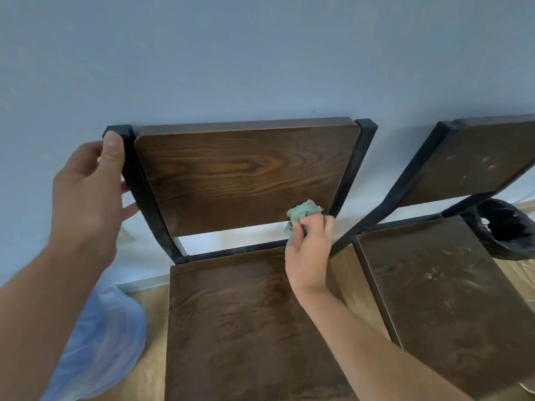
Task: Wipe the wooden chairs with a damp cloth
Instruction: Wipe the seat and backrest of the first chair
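Observation:
A dark wooden chair with a black metal frame stands against the wall; its backrest [243, 175] and seat [240, 328] fill the centre. My left hand [89, 195] grips the frame's upper left post [127, 157]. My right hand [309, 253] holds a crumpled green cloth [302, 214] pressed to the backrest's lower right corner. A second chair [451, 293] of the same kind stands to the right, its seat and backrest streaked with dust.
A grey-blue wall [260, 53] rises behind the chairs. A translucent blue plastic bag [101, 342] lies on the wooden floor at the left. A black-lined bin [509, 230] sits behind the second chair at the right.

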